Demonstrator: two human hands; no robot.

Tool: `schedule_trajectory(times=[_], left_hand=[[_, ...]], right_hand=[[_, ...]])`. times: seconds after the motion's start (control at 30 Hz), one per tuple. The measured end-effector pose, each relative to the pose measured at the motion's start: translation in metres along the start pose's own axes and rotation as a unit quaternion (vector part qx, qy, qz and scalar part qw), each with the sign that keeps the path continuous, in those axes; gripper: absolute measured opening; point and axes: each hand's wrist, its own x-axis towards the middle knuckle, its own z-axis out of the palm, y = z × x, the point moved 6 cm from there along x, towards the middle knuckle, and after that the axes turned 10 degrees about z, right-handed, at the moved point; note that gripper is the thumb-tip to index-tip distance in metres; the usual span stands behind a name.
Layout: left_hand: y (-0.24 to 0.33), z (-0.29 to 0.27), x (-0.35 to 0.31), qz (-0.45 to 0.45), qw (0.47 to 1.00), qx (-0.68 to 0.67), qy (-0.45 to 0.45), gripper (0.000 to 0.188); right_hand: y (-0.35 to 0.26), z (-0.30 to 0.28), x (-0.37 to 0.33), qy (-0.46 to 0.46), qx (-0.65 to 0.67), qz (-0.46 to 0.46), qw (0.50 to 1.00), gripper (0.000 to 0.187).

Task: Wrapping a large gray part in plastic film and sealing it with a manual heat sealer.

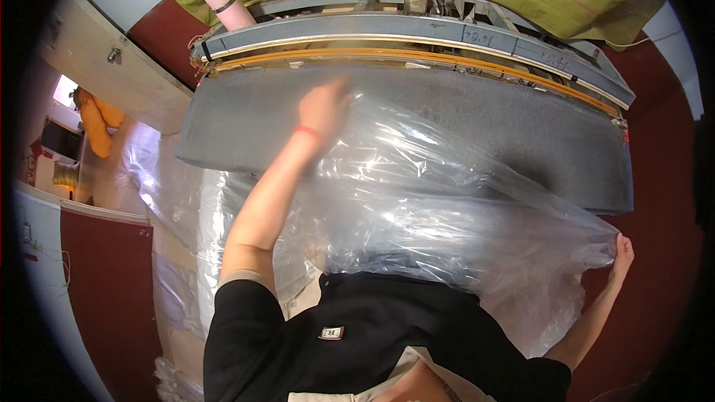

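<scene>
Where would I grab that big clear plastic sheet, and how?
I'd pinch the clear plastic sheet by its far edge, coming from above the grey slab, thumb and fingers on opposite faces. It looks thin and limp, and that edge runs fairly straight to the right hand, which grips its end.

Two bare hands show: one left hand (pixel 325 110) at upper centre, one right hand (pixel 624 250) at the right. There is one thin red wristband (pixel 307 132), one clear plastic sheet (pixel 417 167) mid-frame, one long grey-topped table (pixel 246 115), and, upper left, one pink cylindrical bottle (pixel 229 9).
</scene>
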Motion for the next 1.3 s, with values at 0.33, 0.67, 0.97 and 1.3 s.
schedule_trajectory(times=[0.33,0.67,0.97,1.3], left_hand=[[-0.05,0.02,0.012,-0.194,0.905,-0.348,0.152,0.012],[-0.186,0.004,0.015,-0.244,0.918,-0.198,0.243,0.023],[-0.146,-0.009,-0.013,-0.155,0.983,-0.037,0.087,0.01],[-0.111,-0.058,-0.026,-0.117,0.983,-0.141,0.002,0.021]], right_hand=[[-0.039,0.025,0.066,0.064,0.083,-0.027,0.994,0.02],[-0.119,0.228,0.162,0.144,-0.013,-0.215,0.966,0.023],[-0.125,0.201,0.124,0.1,-0.199,-0.275,0.935,0.027],[-0.122,0.199,0.112,0.078,-0.192,-0.278,0.938,0.027]])
